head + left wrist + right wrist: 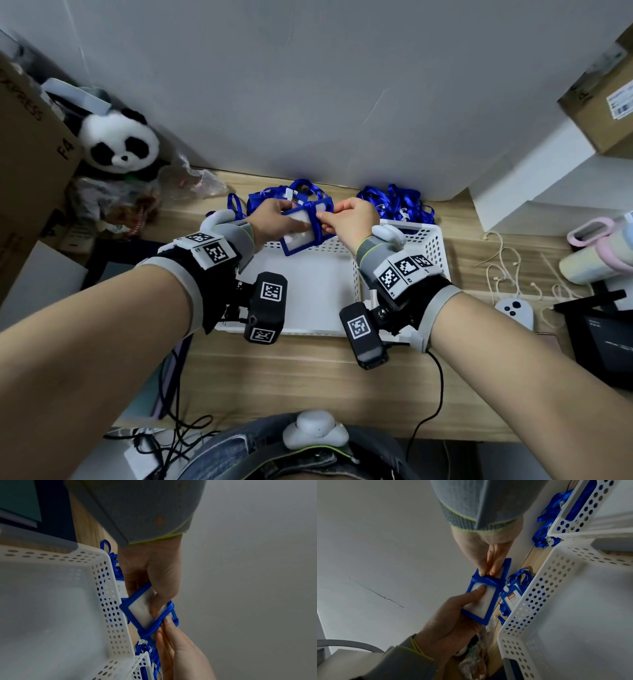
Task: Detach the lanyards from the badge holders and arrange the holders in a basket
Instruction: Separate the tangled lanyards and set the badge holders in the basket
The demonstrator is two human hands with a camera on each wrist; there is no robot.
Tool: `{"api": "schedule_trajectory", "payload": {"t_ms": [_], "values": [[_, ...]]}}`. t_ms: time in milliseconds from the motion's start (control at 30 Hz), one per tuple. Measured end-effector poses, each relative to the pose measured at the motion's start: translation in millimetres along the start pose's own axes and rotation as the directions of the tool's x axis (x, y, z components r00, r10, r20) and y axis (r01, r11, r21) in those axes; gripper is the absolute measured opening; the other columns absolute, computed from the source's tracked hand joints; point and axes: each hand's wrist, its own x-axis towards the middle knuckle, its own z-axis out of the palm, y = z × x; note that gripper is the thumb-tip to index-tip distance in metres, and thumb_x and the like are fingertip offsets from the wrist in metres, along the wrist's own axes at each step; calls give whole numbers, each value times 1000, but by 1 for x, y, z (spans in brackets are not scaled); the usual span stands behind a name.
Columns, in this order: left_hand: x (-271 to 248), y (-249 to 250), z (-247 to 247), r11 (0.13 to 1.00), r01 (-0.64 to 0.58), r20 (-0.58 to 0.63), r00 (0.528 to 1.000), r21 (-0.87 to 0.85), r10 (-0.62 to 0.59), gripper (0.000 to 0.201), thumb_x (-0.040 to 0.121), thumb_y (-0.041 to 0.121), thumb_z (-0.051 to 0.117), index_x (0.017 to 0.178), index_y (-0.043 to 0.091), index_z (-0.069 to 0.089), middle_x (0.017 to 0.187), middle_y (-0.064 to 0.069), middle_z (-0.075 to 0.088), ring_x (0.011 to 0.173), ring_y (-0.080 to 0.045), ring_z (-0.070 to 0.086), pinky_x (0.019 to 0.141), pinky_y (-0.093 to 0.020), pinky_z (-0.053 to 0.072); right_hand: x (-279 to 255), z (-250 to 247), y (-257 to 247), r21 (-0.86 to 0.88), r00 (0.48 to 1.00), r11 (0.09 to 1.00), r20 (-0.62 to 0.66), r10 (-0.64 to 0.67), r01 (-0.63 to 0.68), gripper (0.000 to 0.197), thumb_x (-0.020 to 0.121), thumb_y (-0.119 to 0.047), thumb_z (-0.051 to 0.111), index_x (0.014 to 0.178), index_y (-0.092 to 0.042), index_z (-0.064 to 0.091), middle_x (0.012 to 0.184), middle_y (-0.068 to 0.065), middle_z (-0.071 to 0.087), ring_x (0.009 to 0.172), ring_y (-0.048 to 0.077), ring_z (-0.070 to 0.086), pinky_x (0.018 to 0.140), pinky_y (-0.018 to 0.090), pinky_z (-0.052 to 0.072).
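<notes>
Only the right wrist view shows a second badge holder (511, 599) on the desk (533, 555), at 3 o'clock of the held badge holder (481, 601). Above the basket (318, 291), the left hand (274, 219) grips the held one while the right hand (352, 219) fingers (494, 566) pinch its lanyard (485, 580).

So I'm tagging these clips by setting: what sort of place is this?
Probably an office or storeroom desk: a wooden desk against a white wall, cardboard shipping boxes stacked beside it, and a pile of blue lanyards.
</notes>
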Motion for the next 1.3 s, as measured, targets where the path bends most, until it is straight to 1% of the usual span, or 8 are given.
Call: {"api": "schedule_trajectory", "payload": {"t_ms": [367, 600, 633, 667, 733, 1033, 1167, 1300], "values": [[-1, 15, 10, 1000, -5, 5, 1000, 14, 5, 14, 86, 4, 58, 99, 7, 54, 95, -15, 61, 81, -24, 63, 68, -31, 57, -8, 1, 1, -301, 982, 939, 132, -133, 168, 32, 76, -13, 68, 108, -11, 70, 103, 6, 71, 96, 19, 65, 82, 23, 49], [-7, 10, 16, 993, -83, -23, 996, 87, 86, 9, 91, 11, 53, 99, 8, 50, 78, -1, 55, 67, -11, 56, 51, -19, 52, -2, -1, -4, -337, 995, 940, 101, -19, 52, 21, 75, -11, 66, 94, -4, 72, 97, 10, 71, 92, 26, 65, 81, 30, 52], [-6, 9, 14, 990, -91, -36, 995, 107, 96, 9, 91, 12, 53, 99, 8, 52, 78, -1, 55, 67, -10, 56, 55, -21, 51, -1, -1, -4, -321, 992, 946, 129, 1, 41, 18, 75, -11, 65, 88, 0, 71, 86, 13, 68, 116, 25, 45, 76, 30, 52], [-5, 9, 12, 987, -97, -39, 994, 131, 103, 10, 91, 13, 54, 99, 8, 54, 79, -2, 56, 67, -11, 55, 58, -22, 50, -2, -2, -6, -303, 984, 953, 175, 30, 25, 14, 74, -11, 63, 77, 1, 69, 74, 13, 61, 77, 9, 38, 70, 30, 48], [-5, 10, 7, 979, -106, -11, 994, 176, 109, 16, 90, 13, 54, 102, 4, 59, 83, -7, 59, 70, -17, 56, 64, -26, 48, -2, -3, -7, -273, 958, 962, 276, 75, 3, 18, 75, -9, 59, 57, -6, 57, 63, 9, 49, 63, 20, 45, 64, 35, 44], [-2, 15, 3, 958, -151, -1, 988, 243, 156, 15, 89, 12, 54, 102, 6, 59, 91, -12, 59, 80, -22, 56, 68, -30, 49, -2, -8, -12, -142, 931, 989, 355, 91, -42, 30, 76, 8, 42, 55, -13, 41, 60, 0, 39, 58, 13, 32, 56, 23, 27], [-2, 15, 1, 993, -92, -16, 995, 70, 94, 20, 89, 8, 57, 108, 9, 54, 93, -10, 58, 83, -22, 58, 72, -33, 54, -5, -2, -10, -93, 909, 996, 415, 27, 13, 18, 77, 3, 53, 78, -15, 51, 75, 3, 50, 76, 17, 45, 73, 27, 39], [-2, 12, 2, 995, -34, -24, 999, -95, 32, 31, 90, 2, 53, 120, 8, 48, 100, -9, 56, 88, -22, 58, 65, -27, 53, -4, -1, -5, -32, 901, 990, 419, -111, 137, 47, 76, 8, 60, 111, -17, 42, 88, 8, 57, 71, 15, 52, 67, 22, 45]]}}
